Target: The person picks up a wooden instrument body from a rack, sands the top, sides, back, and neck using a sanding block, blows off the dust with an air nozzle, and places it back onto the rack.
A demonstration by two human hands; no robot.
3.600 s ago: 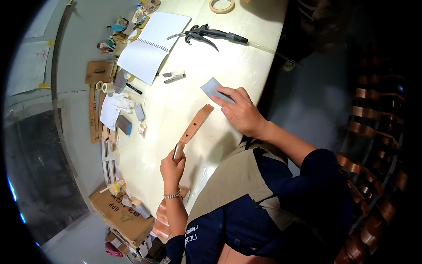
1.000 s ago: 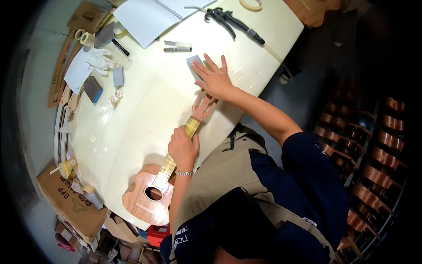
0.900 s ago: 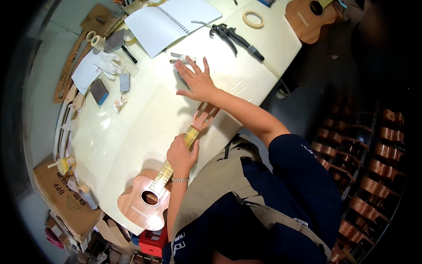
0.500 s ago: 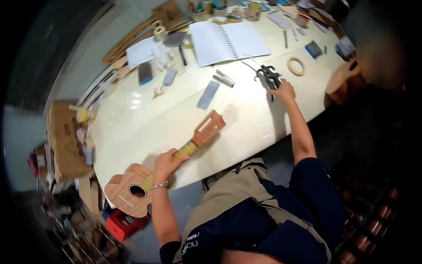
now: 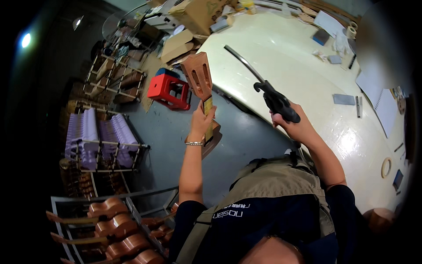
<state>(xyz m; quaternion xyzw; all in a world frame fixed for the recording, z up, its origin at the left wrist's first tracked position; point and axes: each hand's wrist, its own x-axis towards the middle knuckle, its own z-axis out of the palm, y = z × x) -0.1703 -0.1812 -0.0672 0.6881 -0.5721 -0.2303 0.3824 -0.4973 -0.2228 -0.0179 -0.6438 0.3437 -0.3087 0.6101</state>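
Note:
My left hand [image 5: 201, 121] is wrapped round the neck of a small wooden ukulele [image 5: 197, 72], held off the table above the grey floor. The slotted headstock points up and away; most of the body is hidden behind my hand and wrist. On the right, my right hand [image 5: 297, 125] grips a black air blow gun [image 5: 276, 100] over the edge of the cream table [image 5: 281, 48]. Its long thin metal nozzle slants up to the left, toward the headstock, with a gap between them.
A red stool [image 5: 165, 90] stands on the floor past the ukulele. Racks with purple padding [image 5: 83, 136] and several wooden instrument bodies [image 5: 116, 226] fill the left. On the table lie a grey sanding block [image 5: 343, 99], a tape roll [image 5: 386, 167] and a spiral notebook [image 5: 378, 99].
My view has swung left. The ukulele has come off the table and now points upward over the floor. My right hand has lifted the blow gun from the tabletop.

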